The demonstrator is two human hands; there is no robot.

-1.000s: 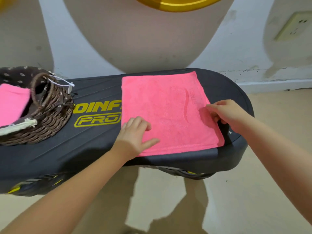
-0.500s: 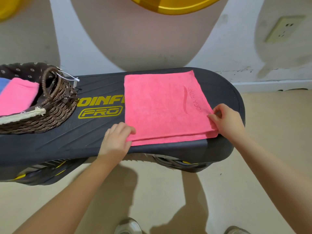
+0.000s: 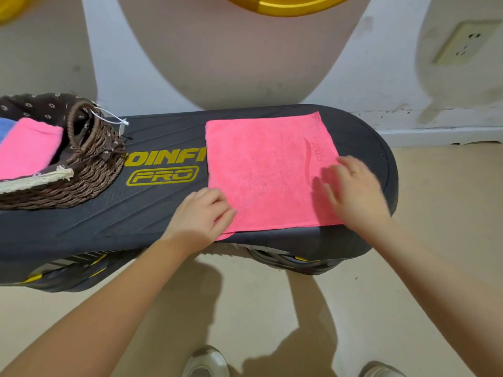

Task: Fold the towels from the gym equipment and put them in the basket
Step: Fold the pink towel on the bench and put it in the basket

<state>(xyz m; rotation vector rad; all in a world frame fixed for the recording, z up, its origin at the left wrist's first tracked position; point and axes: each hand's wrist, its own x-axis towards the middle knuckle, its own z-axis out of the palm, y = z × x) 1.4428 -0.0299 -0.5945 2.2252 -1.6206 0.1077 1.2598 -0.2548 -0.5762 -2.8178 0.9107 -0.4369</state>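
The left hand (image 3: pixel 200 213) is gripping the near-left corner of the pink towel (image 3: pixel 261 170), at about 7 o'clock on the cloth; its fingers are curling over the edge and the thumb is pinching against it, with a little flap of the lower layer showing below. The right hand (image 3: pixel 351 190) is lying over the towel's right side, at about 4 o'clock, fingers spread and fairly straight, holding nothing; it is blurred, so whether the palm is pressing down or only hovering cannot be told. A thin ring is showing on one finger.

The towel is lying flat and folded into a near square on the right half of the black gym board (image 3: pixel 152 213), which is serving as the bench. Yellow lettering (image 3: pixel 163 167) is running across the board just left of the towel, partly covered by it. Beyond the board, at 12 o'clock, a pale wall is standing with a socket plate (image 3: pixel 462 42) toward 1 o'clock and a yellow rim (image 3: pixel 285 6) at the top edge. Below, a beige floor is showing, with two shoe tips at 6 o'clock.

At 9 o'clock on the board a brown wicker basket (image 3: pixel 92 170) with a dotted dark liner is sitting, well apart from the flat towel. Inside it a folded pink towel (image 3: pixel 27 148) is lying, with a bit of blue cloth (image 3: pixel 6 129) beside it.
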